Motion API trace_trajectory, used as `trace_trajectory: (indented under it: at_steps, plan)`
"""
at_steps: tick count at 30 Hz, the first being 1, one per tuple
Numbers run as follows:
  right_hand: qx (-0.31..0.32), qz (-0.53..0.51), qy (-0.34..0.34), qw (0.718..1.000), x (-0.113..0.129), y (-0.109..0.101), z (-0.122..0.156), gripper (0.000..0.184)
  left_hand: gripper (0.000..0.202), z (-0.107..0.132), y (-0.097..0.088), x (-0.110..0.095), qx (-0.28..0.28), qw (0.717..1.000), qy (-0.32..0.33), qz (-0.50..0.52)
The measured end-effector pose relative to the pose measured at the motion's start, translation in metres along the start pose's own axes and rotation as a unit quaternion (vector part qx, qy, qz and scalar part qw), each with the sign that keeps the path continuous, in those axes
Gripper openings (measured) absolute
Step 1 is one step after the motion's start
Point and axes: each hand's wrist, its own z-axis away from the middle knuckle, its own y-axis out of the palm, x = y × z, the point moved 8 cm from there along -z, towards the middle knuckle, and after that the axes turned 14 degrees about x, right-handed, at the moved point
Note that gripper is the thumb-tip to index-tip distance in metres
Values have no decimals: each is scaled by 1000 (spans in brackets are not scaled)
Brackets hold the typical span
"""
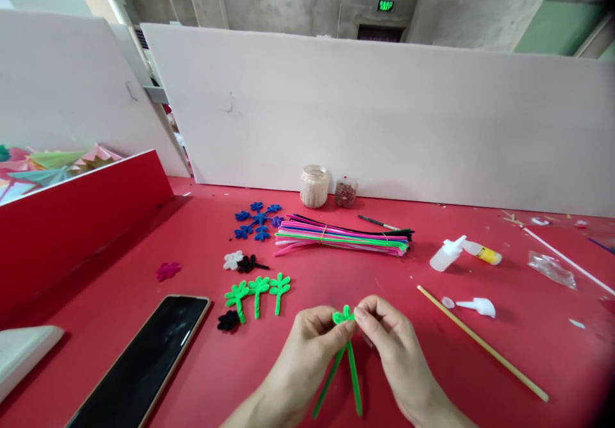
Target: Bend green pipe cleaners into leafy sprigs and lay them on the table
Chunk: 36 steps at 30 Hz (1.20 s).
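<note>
Between my two hands is a bright green pipe cleaner [354, 377], looped at the top into small petals, its two straight ends hanging down and apart. My left hand [314, 341] pinches it just under the loops, thumb against fingers. On the other side, my right hand [387, 332] closes thumb and fingertips on the right-hand loop. To the left lie several finished-looking green pipe-cleaner shapes [258, 296] with twisted stems. A black pipe-cleaner flower [228, 321] lies just below them, and a white one [233, 260] above.
A banded pipe-cleaner bundle [341, 236] lies ahead, with a blue snowflake shape [258, 220] beside it. Two jars [314, 188] stand by the white board [384, 120]. A phone [144, 357] lies left; a glue bottle [446, 255] and wooden stick [483, 343] lie right.
</note>
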Motion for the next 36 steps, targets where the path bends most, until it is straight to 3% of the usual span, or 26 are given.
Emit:
trace_trajectory:
  at_steps: [8,16,19,26,36]
  plan:
    - [-25,-26,-4,999,-5,4,6,22,16,4,3,-3,-23,997,13,67]
    - [-18,-2,22,1000,-2,-1,-5,23,17,-1,5,4,-2,990,-3,138]
    - [-16,-9,32,999,-2,-6,-5,24,25,-2,4,4,-1,992,-10,127]
    - [-15,-60,68,996,-13,-20,0,20,23,-1,0,4,-2,998,-23,62]
    - [51,62,10,997,6,-11,-3,21,31,-1,2,2,17,999,-23,-18]
